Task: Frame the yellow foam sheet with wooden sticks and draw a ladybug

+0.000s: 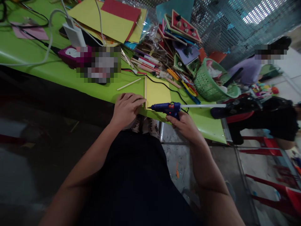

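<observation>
A yellow square card point(158, 92) lies near the front edge of the green table, with a thin wooden stick point(145, 89) along its left side. My left hand point(128, 108) rests at the table edge, its fingertips touching the lower part of that stick. In my right hand point(182, 123) is a blue glue gun point(166, 107), with a long white glue stick point(202, 106) out of its back. The gun's nozzle points left, at the card's lower left corner. Another loose stick point(129, 84) lies beyond my left hand.
Behind the card lie markers point(147, 61), scissors point(189, 89) and a black cable point(162, 84). A green basket point(211, 83) stands to the right, near a stack of decorated frames point(185, 26). A purple power socket point(71, 55) is at the left. People sit at the right.
</observation>
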A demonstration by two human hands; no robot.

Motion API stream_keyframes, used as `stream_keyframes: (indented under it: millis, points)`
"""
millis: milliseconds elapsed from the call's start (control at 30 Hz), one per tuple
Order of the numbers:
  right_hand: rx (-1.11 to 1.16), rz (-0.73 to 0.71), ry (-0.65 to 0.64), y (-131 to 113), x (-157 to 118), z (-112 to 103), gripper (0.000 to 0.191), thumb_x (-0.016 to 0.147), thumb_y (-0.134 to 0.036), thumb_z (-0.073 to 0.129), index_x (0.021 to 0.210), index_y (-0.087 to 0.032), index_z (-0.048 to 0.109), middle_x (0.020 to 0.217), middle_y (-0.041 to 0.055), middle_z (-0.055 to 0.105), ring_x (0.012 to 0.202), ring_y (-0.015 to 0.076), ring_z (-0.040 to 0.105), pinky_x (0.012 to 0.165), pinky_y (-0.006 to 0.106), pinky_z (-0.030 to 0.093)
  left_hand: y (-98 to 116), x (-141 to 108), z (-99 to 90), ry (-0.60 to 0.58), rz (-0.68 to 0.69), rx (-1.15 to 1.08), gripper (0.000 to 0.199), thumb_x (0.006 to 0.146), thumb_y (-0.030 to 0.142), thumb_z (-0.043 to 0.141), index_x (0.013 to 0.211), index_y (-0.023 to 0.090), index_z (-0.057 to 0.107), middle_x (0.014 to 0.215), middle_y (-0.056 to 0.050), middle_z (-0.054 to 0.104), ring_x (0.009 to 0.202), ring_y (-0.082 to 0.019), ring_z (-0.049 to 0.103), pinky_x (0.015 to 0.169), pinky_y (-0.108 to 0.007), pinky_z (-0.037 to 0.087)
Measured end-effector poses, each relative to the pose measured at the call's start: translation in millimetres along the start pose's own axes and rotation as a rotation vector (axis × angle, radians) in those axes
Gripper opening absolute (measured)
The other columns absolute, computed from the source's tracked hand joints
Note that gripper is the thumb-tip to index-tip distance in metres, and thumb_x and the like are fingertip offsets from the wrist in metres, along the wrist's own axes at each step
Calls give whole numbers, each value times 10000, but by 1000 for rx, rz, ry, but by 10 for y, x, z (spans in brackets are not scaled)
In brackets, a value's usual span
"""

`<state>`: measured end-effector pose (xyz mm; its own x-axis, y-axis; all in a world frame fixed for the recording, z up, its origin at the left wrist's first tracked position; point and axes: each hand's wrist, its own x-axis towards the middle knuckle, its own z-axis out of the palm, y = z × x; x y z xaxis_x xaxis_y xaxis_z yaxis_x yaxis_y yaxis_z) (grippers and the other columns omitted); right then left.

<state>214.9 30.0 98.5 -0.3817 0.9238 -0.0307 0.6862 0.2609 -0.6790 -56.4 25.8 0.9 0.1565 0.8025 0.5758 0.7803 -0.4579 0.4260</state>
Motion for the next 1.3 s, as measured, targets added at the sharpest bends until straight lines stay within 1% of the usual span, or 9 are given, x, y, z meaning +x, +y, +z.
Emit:
stream_keyframes:
  millis: [200, 367, 533, 700, 833, 1033, 1167, 1300]
  points:
    - [-1, -6, -2, -25, 11, 0, 313, 938, -559, 672, 880, -252, 698, 695, 36, 618, 781, 262, 637, 711, 405, 482, -4, -7, 15, 18, 0, 20, 338, 1053, 236, 562, 1321, 383, 705, 1319, 20, 765, 1235, -266, 623, 1047, -472, 426]
    - [-1, -5, -8, 3, 15, 10, 299, 940, -548, 670, 890, -255, 701, 731, 44, 648, 801, 271, 657, 723, 416, 486, 10, 1, -6, 12, 1, 38, 334, 1048, 232, 574, 1319, 376, 705, 1319, 21, 769, 1228, -266, 627, 1045, -468, 429]
    - [-6, -25, 0, 27, 6, 13, 282, 950, -537, 673, 924, -259, 708, 702, 33, 651, 816, 273, 673, 735, 408, 494, 8, 11, -2, 5, -13, 21, 328, 1049, 238, 576, 1315, 373, 712, 1324, 17, 768, 1239, -266, 626, 1058, -473, 425]
    - [-64, 3, -7, 32, 6, 20, 321, 943, -542, 638, 868, -233, 679, 723, 38, 678, 801, 273, 681, 737, 392, 476, 4, 9, 3, -6, -11, 20, 339, 1040, 233, 584, 1327, 351, 722, 1335, -5, 766, 1252, -274, 624, 1070, -476, 421]
    - [-110, 15, -12, 22, 14, 18, 356, 932, -566, 622, 833, -226, 659, 734, 45, 697, 780, 277, 683, 709, 378, 461, 5, 3, -1, 1, -5, 30, 330, 1050, 243, 571, 1322, 351, 724, 1333, -1, 766, 1255, -273, 629, 1062, -474, 425]
    - [-128, -5, 21, 32, 7, -15, 342, 935, -569, 642, 901, -234, 698, 741, 54, 711, 835, 306, 706, 719, 394, 502, 5, 2, 8, 18, 1, 45, 323, 1057, 245, 564, 1316, 351, 725, 1324, 10, 771, 1244, -268, 635, 1060, -465, 426]
    - [-89, -21, 22, 44, 12, -1, 332, 950, -550, 632, 977, -233, 724, 763, 60, 719, 895, 320, 716, 770, 414, 527, 10, 8, 4, 17, -2, 39, 312, 1065, 262, 554, 1308, 340, 733, 1316, 3, 775, 1240, -269, 637, 1058, -468, 429]
    - [-97, -16, 9, 26, 29, 38, 337, 947, -550, 629, 972, -228, 724, 811, 69, 730, 912, 326, 720, 802, 431, 532, 14, 12, -2, 7, -10, 22, 320, 1065, 271, 555, 1320, 352, 730, 1322, 1, 771, 1251, -272, 628, 1067, -476, 428]
